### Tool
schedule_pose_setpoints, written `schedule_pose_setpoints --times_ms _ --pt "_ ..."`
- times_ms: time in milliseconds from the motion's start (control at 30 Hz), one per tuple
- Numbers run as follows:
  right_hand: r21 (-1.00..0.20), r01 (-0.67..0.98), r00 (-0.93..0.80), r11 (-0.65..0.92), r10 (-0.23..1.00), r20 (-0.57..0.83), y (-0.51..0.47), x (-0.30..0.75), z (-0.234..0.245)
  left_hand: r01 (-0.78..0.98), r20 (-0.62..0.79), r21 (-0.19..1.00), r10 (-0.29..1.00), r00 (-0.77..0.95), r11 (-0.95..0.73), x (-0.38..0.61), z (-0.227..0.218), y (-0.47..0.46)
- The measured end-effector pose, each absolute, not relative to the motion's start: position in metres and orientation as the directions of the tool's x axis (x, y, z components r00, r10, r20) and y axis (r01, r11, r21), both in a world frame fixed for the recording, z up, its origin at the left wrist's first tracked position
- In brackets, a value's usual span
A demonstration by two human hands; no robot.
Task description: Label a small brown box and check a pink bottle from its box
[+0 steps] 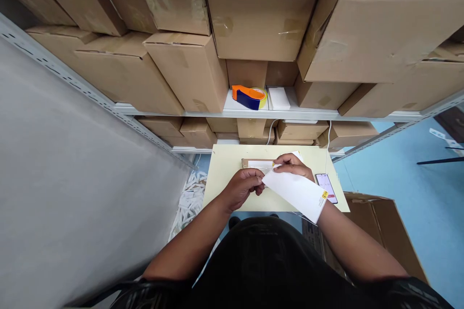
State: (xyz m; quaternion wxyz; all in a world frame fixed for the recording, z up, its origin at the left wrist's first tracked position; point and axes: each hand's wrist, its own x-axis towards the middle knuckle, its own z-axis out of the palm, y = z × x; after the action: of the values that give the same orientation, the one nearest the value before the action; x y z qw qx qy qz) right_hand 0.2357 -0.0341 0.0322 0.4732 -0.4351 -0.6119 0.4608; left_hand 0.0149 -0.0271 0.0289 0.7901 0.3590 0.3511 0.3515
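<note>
My right hand [294,166] grips a long white paper slip [295,192], which has a small yellow mark and fine print at its lower end. The slip slants down across my right wrist. My left hand [243,186] is closed, with thumb and forefinger pinched at the slip's left corner. Just beyond my hands lies a small narrow cardboard box [245,163] on the cream table [224,178]. White paper shows on top of that box, partly hidden behind my fingers.
A phone [326,187] with its screen lit lies at the table's right. On the shelf [217,114] above sit an orange and blue tape dispenser [248,96], a white stack [279,98] and several cardboard boxes [263,17]. White strips [188,200] litter the floor left; an open carton [380,222] stands right.
</note>
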Motion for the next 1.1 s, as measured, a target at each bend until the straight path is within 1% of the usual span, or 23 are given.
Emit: schedule_pose_setpoints --times_ms 133,300,467,633,700,833,1100 --pt "-0.978 0.086 -0.199 0.190 0.965 0.170 -0.034 0.239 0.024 -0.310 -0.293 0.815 0.809 0.509 0.490 0.016 0.027 -0.028" --pt "-0.977 0.049 -0.225 0.209 0.955 0.194 -0.034 0.243 0.021 -0.331 -0.325 0.779 0.794 0.513 0.533 0.017 0.026 -0.026" --pt "-0.986 0.051 -0.226 0.157 0.964 0.142 -0.034 0.244 0.026 -0.274 -0.346 0.794 0.775 0.529 0.542 0.020 0.026 -0.027" --pt "-0.994 0.045 -0.186 0.101 0.978 0.091 -0.035 0.240 0.029 -0.275 -0.340 0.800 0.780 0.525 0.533 0.023 0.025 -0.027" --pt "-0.993 0.044 -0.193 0.110 0.976 0.099 -0.034 0.241 0.028 -0.289 -0.343 0.789 0.779 0.525 0.542 0.024 0.023 -0.026" --pt "-0.988 0.041 -0.266 0.146 0.955 0.130 -0.031 0.245 0.027 -0.317 -0.344 0.758 0.763 0.548 0.570 0.024 0.018 -0.024" --pt "-0.989 0.047 -0.277 0.142 0.953 0.124 -0.027 0.248 0.025 -0.252 -0.374 0.779 0.748 0.549 0.575 0.025 0.019 -0.024"
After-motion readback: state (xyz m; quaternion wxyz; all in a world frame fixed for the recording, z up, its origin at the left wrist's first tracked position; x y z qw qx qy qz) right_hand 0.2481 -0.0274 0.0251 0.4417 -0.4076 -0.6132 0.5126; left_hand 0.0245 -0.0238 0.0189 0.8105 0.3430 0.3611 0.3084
